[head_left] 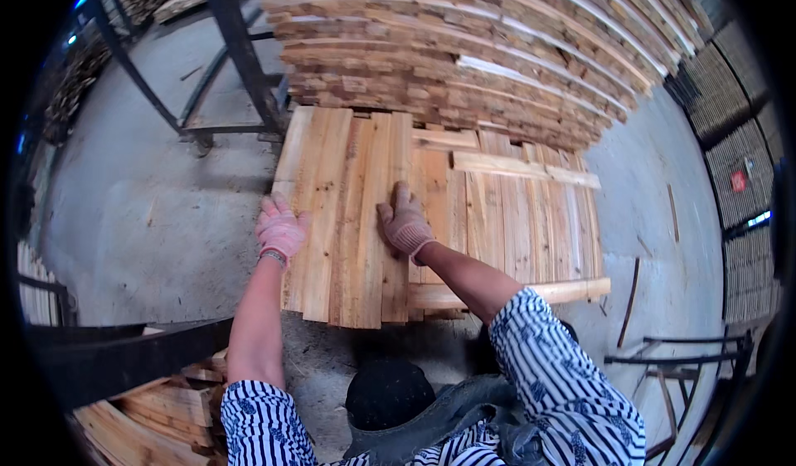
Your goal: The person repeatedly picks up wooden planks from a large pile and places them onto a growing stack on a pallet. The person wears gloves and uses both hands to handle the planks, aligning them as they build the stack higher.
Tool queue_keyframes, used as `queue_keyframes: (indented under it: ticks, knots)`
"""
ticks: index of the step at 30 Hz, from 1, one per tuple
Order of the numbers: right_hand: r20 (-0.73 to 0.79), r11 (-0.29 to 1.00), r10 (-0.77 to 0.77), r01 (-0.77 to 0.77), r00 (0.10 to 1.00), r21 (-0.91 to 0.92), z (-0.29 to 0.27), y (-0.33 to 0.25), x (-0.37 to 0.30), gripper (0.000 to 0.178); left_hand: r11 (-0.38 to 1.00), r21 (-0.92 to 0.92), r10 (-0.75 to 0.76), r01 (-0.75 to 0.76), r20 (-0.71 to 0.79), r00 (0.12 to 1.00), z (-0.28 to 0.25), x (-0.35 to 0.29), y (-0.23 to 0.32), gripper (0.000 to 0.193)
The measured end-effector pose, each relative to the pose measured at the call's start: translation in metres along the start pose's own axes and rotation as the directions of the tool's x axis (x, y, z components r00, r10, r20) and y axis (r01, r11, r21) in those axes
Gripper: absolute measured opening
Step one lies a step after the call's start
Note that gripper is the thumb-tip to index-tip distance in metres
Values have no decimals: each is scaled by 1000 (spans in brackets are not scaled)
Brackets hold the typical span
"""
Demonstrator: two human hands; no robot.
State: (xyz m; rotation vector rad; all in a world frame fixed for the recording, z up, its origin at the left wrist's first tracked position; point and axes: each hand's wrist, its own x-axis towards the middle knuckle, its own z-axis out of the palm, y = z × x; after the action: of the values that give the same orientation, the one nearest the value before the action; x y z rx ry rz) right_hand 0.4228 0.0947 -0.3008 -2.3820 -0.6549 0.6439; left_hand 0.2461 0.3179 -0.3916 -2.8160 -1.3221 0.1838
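1. A row of pale boards (319, 192) is seen laid side by side at the left end of a low timber layer (526, 234), just before a tall lumber stack (464, 51).

2. The gloved left hand (282, 227) is placed at the row's outer left edge, its fingers loosely spread; no board is seen to be lifted or clasped by it.

3. The gloved right hand (406, 224) is rested on the row near its right edge, with its fingers extended, the thumb set apart and nothing gripped.

4. The left part, as far as can be judged, is largely done: several boards are lined up there with little gap between them, though their near ends are left slightly uneven.

5. The part to the right is judged unfinished. The timber layer is left exposed there, crossed by an upper strip (539, 172) and a lower strip (572, 288), with the upper one set at a slight slant.

6. Whether the row is carried by the lower strip cannot be told, as any continuation beneath the boards is hidden.
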Motion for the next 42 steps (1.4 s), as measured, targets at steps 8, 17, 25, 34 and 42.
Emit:
queue_keyframes:
  ticks: [8, 17, 25, 34, 42]
  knots:
    - [98, 850, -210, 231, 973, -473, -43, 75, -40, 83, 942, -334, -1, 17, 50, 999, -122, -108, 84, 47]
    - [361, 754, -315, 462, 878, -467, -19, 51, -69, 81, 100, -981, 1, 165, 166, 986, -64, -291, 97, 66]
    - [446, 802, -592, 440, 671, 404, -37, -52, -162, 47, -259, -958, -502, -124, 24, 864, -152, -527, 44, 64]
    - [662, 752, -636, 125, 398, 647, 39, -243, -330, 62, -540, -456, -832, -707, 164, 530, -212, -579, 23, 53]
    - [771, 791, -549, 501, 323, 353, 10, -286, -400, 64, -643, -426, -754, -637, 208, 623, -272, -549, 2, 53]
